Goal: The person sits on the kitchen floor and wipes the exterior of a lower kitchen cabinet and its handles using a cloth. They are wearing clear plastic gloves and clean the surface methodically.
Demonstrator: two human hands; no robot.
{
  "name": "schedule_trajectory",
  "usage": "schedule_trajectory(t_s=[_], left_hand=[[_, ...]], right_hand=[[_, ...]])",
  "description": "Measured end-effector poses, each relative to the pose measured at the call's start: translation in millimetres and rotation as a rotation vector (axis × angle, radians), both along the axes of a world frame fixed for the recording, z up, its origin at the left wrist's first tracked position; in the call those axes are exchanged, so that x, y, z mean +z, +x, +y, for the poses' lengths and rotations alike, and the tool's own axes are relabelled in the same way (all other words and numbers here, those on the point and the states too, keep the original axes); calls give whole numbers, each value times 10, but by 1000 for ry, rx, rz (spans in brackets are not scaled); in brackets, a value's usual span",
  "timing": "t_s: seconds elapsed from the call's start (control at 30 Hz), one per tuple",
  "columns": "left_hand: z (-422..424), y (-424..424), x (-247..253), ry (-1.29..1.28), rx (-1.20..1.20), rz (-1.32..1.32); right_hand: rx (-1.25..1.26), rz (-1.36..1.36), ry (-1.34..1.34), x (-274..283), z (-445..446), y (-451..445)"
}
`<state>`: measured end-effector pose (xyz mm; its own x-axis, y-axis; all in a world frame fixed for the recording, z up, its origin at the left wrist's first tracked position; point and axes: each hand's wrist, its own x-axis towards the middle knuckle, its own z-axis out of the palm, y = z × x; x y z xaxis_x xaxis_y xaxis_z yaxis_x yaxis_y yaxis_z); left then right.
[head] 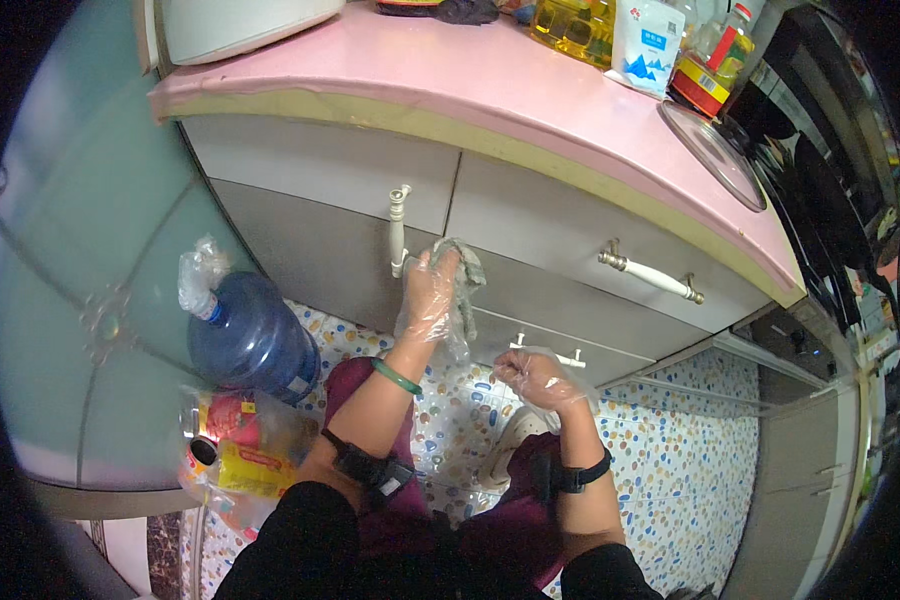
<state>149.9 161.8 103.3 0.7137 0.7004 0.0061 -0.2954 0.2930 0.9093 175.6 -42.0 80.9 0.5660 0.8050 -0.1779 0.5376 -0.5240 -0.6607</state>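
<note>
My left hand (431, 292), in a clear plastic glove, grips a grey-green cloth (465, 289) against the cabinet front, just right of an upright white cabinet handle (397, 232). Lower and to the right is my right hand (536, 377), gloved the same way, with its fingers curled beside a low white drawer handle (547, 352); whether it holds anything is hidden. Another white handle with metal ends (651, 276) is fixed to the cabinet on the right. The grey cabinet front (307, 157) lies under a pink countertop (420, 67).
A blue water jug (251, 337) stands on the left, beside a clear bag of packaging (247, 450). On the counter are oil bottles (570, 30), a white pouch (647, 45), a sauce bottle (712, 67) and a glass lid (712, 150) near the right edge.
</note>
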Motion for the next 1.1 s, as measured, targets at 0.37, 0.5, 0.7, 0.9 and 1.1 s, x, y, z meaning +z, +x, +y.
schedule_trajectory(t_s=[0.37,0.5,0.7,0.9,1.1], left_hand=[[18,-28,-146,-27,-80,111],[-7,43,-376,197,-198,388],[-84,-151,-290,487,-549,300],[-130,-253,-445,611,-694,187],[-86,-330,-350,660,-658,384]], right_hand=[[-1,-5,4,-48,-16,-38],[-61,-73,33,51,13,-29],[-478,159,582,90,172,-56],[-226,180,329,211,207,-116],[-346,60,240,17,196,-27]])
